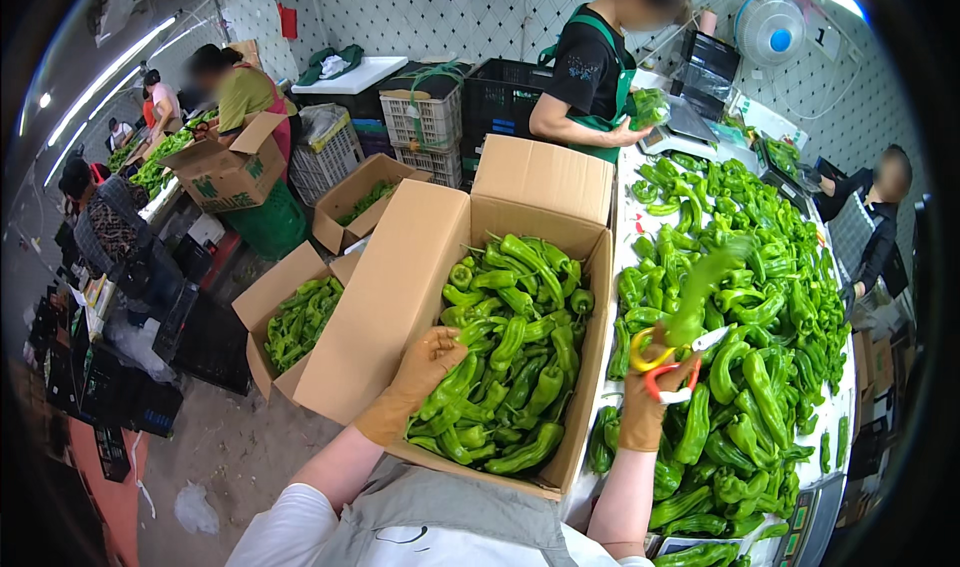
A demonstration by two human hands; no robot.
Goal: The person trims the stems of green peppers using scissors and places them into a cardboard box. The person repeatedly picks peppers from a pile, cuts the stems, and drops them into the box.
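Note:
My left hand (431, 361), in a tan glove, is at the left side of an open cardboard box (596, 387). Its bent fingertips meet the end of a green pepper (480, 330) on the heap inside. Over the table's edge, my right hand (651, 398) wears the same kind of glove and holds scissors (664, 368) with yellow and red-white handles; a blade points right. A motion-blurred green pepper (697, 289) rises from that hand's fingers. Many long green peppers (750, 387) are piled on the white table (840, 458) beneath it.
A raised box flap (390, 297) stands left of the peppers. Beyond the box, a person in a green apron (589, 79) holds a bagged bundle by a scale (679, 141). Smaller pepper boxes (259, 349) sit at left. Another person (874, 214) is across the table.

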